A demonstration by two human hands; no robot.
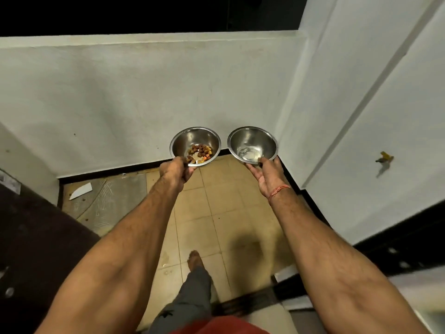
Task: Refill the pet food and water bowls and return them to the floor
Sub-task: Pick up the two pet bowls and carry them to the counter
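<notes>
Two steel bowls are held out in front of me above the tiled floor [231, 208], near the far white wall. The food bowl [195, 141] on the left has brown and orange kibble in its bottom; my left hand [175, 172] grips its near rim. The water bowl [252, 142] on the right has a little clear water; my right hand [267, 174] holds its near rim, thumb over the edge and fingers underneath. Both bowls are level and a small gap separates them.
A white wall [120, 104] with a black skirting closes the corner ahead, and a white door or panel [375, 116] runs along the right. A dark counter edge [31, 237] stands at left. My bare foot [195, 259] is on the tiles below.
</notes>
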